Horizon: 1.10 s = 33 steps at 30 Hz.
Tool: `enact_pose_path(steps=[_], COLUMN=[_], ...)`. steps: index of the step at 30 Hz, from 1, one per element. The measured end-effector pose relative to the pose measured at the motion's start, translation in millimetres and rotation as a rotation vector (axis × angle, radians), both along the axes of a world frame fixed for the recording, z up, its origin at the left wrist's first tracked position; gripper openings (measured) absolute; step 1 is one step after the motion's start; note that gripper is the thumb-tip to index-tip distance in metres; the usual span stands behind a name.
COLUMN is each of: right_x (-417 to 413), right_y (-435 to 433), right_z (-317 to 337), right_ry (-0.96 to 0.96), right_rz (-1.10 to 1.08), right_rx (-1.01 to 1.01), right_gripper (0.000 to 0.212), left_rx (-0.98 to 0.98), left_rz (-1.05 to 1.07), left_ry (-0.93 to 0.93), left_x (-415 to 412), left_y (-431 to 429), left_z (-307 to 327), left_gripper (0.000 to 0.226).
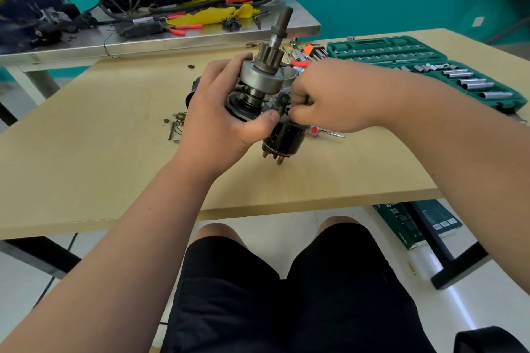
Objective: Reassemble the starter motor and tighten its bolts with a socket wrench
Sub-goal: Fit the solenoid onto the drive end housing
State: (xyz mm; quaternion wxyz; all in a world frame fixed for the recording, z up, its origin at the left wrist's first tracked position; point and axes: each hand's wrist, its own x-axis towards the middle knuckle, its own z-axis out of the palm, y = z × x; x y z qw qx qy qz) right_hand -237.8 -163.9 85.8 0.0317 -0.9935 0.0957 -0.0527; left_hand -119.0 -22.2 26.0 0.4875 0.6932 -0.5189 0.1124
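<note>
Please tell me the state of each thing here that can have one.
starter motor: held above the table, shaft up, partly assembled.
left hand: grips the starter motor.
right hand: pinches the black lever.
socket case: open, on the table.
loose bolts: lying on the table, not fitted.

No legible text. Green cartons (401, 228) on the floor (487, 295) carry white print and labels (too small, too blurred to read).

My table (114, 180) carries an open green socket case (430, 71) at far right, loose bolts (175, 123) centre-left, and a screwdriver (332, 133) mid-table.
</note>
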Motion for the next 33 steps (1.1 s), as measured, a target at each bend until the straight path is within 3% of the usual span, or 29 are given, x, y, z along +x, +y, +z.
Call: enact_pose_path(steps=[8,16,23,27,33], right_x=[-1.0,2.2,6.6,5.5,6.2], right_y=[5.6,4.5,4.3,3.9,8.9], right_z=[2.0,-1.6,2.0,7.3,6.5], right_ry=[0.052,-0.038,-0.045,-0.016,-0.044], right_rz=[-0.052,-0.031,0.002,0.025,0.046], right_rx=[-0.031,0.026,0.126,0.137,-0.006], right_gripper=[0.034,0.039,0.016,0.017,0.014], left_rx=[0.01,-0.031,-0.034,-0.021,0.011], left_rz=[-0.019,0.019,0.006,-0.013,-0.029], left_ry=[-0.005,0.072,0.077,0.059,0.04], left_x=[-4.3,3.9,7.0,8.2,9.2], left_y=[-0.8,5.3,7.1,6.7,7.2], left_z=[2.3,-3.2,-5.2,-2.6,1.9], left_gripper=[0.076,0.077,0.078,0.076,0.076])
